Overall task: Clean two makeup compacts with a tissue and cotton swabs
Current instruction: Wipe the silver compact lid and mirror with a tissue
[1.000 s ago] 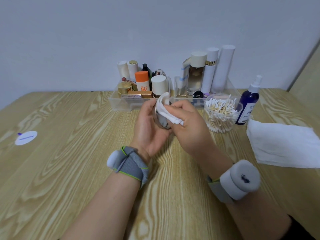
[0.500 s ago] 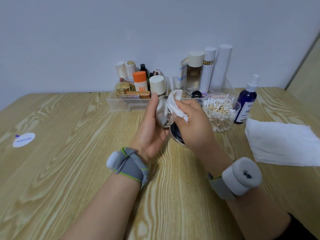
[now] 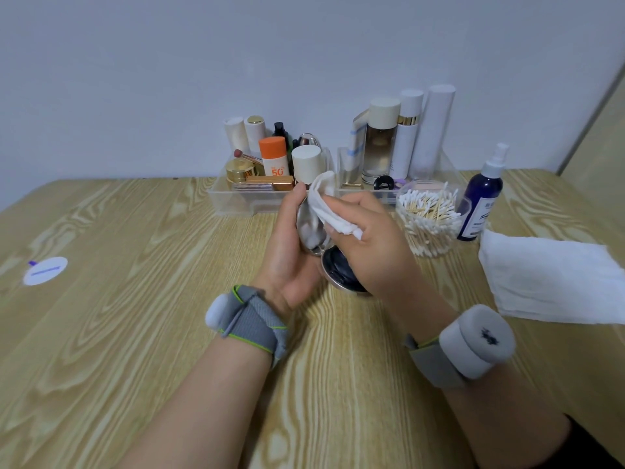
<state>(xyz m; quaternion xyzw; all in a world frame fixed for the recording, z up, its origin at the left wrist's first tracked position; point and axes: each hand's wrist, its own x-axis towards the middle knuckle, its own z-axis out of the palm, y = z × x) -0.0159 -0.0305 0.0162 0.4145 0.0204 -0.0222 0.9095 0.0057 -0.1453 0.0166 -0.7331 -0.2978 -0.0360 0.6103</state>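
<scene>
My left hand (image 3: 287,255) cradles an open round makeup compact (image 3: 333,265) just above the table's middle. Its mirrored lid (image 3: 309,230) stands upright against my fingers, and the dark base hangs below, half hidden by my right hand. My right hand (image 3: 368,245) pinches a folded white tissue (image 3: 333,211) and presses it against the mirror. A clear jar of cotton swabs (image 3: 429,220) stands to the right of my hands. A second compact cannot be picked out with certainty.
A clear organiser tray (image 3: 233,201) of cosmetics bottles lines the back wall. A dark blue spray bottle (image 3: 482,201) stands right of the swab jar. A flat white tissue sheet (image 3: 548,279) lies at the right edge. A round white sticker (image 3: 45,271) marks the left side.
The compact has tilted further open, so its dark base now shows below the mirror. My right hand has slid the tissue across the mirror, and both hands shifted slightly.
</scene>
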